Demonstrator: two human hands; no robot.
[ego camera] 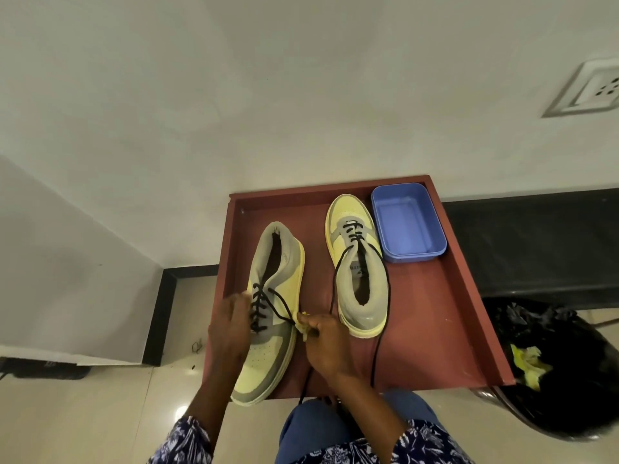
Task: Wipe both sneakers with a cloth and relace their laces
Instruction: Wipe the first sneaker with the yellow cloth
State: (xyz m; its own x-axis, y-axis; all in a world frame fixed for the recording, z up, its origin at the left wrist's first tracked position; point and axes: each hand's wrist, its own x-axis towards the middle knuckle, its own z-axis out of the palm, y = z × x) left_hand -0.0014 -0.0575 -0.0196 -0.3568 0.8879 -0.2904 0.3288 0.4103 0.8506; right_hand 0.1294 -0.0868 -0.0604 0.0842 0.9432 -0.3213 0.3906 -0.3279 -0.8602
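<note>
On the red surface (432, 296) we see both sneakers, and we go left to right. Our left hand (231, 324) grips the left sneaker (268, 316) at its laced side, fingers curled on the upper, toe tipped toward us and hanging partly over the near edge. Our right hand (326, 344) pinches a small yellow cloth (303, 324) against that sneaker's side, fingers clamped on it, right at the loose lace (281, 304).

Risks as we judge them: the cloth could snag the lace and drag it out of the eyelets; the sneaker could slip off the edge if the left grip loosens.

Right sneaker (360, 272) lies flat, toe away from us, only partly laced. Its long lace ends (380, 346) trail over the near edge toward our lap, so a knee or arm move could tug it, shifting the shoe or unlacing it further.

Containers: blue tub (410, 222) sits just beside the right sneaker's toe, at the far right corner; we see nothing solid in it and cannot tell if it holds water. If it does, a shoved sneaker could slosh it. Black bin (569, 380) stands on the floor at far right, with yellow scraps (529, 363) inside.
</note>
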